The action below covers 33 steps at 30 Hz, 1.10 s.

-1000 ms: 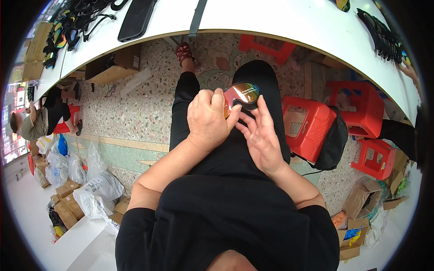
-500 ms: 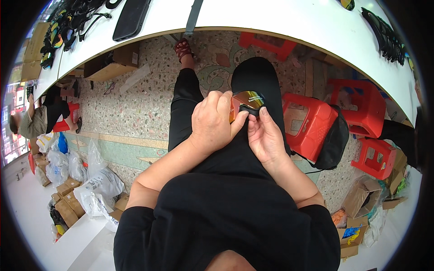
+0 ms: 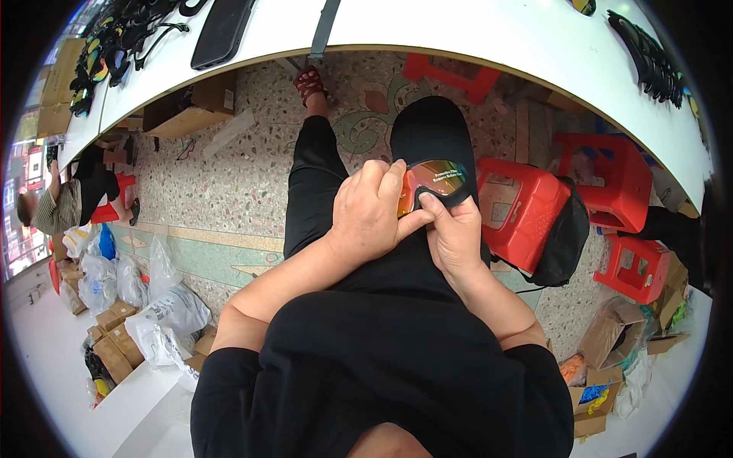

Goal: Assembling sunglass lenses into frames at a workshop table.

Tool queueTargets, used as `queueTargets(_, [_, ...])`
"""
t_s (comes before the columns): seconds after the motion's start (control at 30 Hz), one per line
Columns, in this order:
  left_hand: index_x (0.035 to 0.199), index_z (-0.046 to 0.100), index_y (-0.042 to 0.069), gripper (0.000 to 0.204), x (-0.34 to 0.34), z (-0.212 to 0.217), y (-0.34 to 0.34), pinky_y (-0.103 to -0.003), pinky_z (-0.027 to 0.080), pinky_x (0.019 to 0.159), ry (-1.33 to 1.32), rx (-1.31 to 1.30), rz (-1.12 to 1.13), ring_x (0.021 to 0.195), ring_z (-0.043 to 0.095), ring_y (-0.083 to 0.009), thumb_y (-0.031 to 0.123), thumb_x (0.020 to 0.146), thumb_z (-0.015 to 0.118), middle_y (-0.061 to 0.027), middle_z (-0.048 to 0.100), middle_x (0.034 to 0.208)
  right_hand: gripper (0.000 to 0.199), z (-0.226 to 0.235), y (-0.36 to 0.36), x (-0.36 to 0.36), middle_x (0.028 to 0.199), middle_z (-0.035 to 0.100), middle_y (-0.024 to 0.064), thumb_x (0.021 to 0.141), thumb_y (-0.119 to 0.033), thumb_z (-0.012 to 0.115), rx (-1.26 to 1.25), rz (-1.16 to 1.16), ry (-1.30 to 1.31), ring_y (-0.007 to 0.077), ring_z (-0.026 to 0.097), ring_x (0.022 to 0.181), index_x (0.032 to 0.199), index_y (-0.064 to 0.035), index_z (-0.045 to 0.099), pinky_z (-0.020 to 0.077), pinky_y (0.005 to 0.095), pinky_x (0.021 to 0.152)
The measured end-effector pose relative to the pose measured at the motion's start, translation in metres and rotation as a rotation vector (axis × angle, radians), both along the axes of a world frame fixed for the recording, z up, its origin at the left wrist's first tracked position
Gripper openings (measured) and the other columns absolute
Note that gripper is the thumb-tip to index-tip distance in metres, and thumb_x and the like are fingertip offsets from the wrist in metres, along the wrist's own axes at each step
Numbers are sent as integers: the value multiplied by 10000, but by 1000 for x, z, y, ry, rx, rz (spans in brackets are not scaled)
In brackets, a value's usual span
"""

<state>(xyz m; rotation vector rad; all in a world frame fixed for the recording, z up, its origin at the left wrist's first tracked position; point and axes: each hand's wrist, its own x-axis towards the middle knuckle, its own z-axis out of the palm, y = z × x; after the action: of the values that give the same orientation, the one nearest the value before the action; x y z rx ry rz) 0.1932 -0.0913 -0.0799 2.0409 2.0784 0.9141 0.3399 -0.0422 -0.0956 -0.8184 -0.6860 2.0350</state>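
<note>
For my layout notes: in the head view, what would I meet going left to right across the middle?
Person in a striped top, left hand, right hand, red stool, black bag against it. The mirrored lens overlaps both hands, so I left it out.

Camera: up on the person's head, left of a fisheye pair, aimed steeply down at the lap (image 3: 366, 271)
Shirt (image 3: 382, 374): right up close, filling the bottom middle!
Left hand (image 3: 369, 210) and right hand (image 3: 457, 235): farther off, mid-view
Table (image 3: 458, 29): beyond them, across the top, edge bowed
Corners: black
</note>
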Motion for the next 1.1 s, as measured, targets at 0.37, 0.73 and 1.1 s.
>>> queueTargets(0.37, [1202, 574, -33, 703, 6, -1, -2, -380, 509, 676, 2, -11, 31, 813, 612, -288, 515, 795, 741, -137, 560, 972, 237, -1, -5, -11, 1114, 671, 69, 963, -29, 637, 121, -47, -115, 121, 643, 995, 1193, 9, 592, 519, 264, 883])
queueTargets(0.73, [1155, 604, 8, 540, -17, 1, 2, -384, 514, 692, 19, 23, 40, 812, 616, -288, 354, 775, 771, -117, 565, 955, 145, 10, 24, 40, 703, 565, -40, 912, -134, 728, 112, 555, -305, 6, 463, 550, 873, -63, 607, 352, 175, 497])
queueTargets(1.1, [1118, 605, 31, 478, -23, 10, -3, -367, 526, 682, -99, -96, -198, 784, 622, -267, 356, 801, 755, -103, 552, 926, 652, 13, 73, 39, 1046, 601, 68, 664, -257, 914, 981, 579, -584, 165, 554, 837, 1226, -39, 665, 474, 285, 729])
